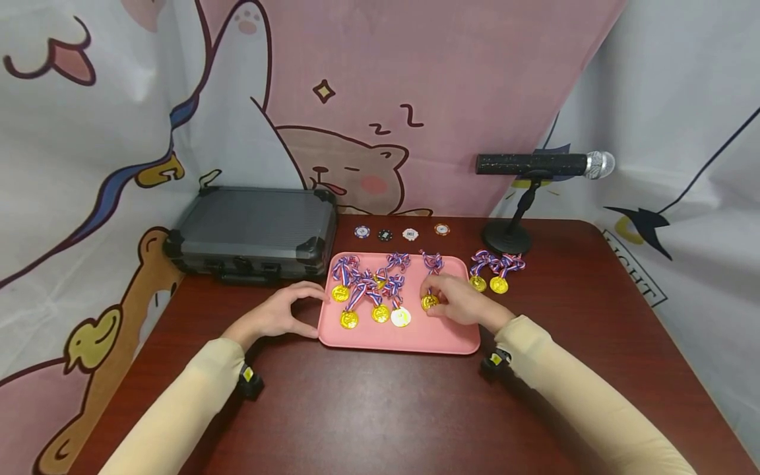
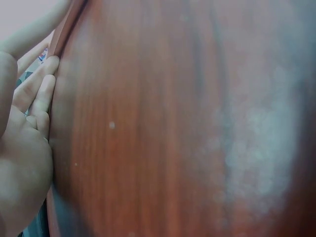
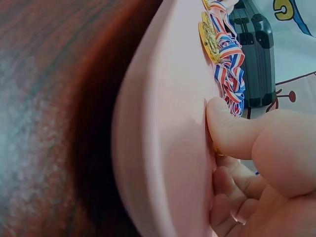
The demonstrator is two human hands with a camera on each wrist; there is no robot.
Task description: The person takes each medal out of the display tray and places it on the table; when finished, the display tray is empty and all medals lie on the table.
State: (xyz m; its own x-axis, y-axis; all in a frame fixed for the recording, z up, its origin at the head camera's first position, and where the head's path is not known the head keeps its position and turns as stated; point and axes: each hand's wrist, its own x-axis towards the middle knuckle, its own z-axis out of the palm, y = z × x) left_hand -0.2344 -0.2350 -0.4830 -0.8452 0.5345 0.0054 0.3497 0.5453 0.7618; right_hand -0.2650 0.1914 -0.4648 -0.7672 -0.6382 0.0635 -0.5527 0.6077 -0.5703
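A pink tray point(image 1: 394, 340) lies on the table, with several gold medals on striped red, white and blue ribbons in its left half. At the tray's right side, my right hand point(image 1: 456, 298) pinches the edge of a gold medal point(image 1: 430, 301) between thumb and fingers. Its ribbon point(image 1: 434, 264) trails toward the tray's back rim. The thumb point(image 3: 232, 129) stays low over the tray in the right wrist view, hiding most of this medal. My left hand point(image 1: 278, 313) rests at the tray's left rim, thumb and fingers spread apart in a loose curve, fingertips at the edge.
Two more medals point(image 1: 499, 284) lie right of the tray. Behind them a microphone point(image 1: 534, 164) sits on a black stand point(image 1: 506, 236). A dark hard case point(image 1: 255, 227) stands back left. Several poker chips point(image 1: 410, 234) line up behind the tray. Printed cloth hangs around the table point(image 1: 380, 409).
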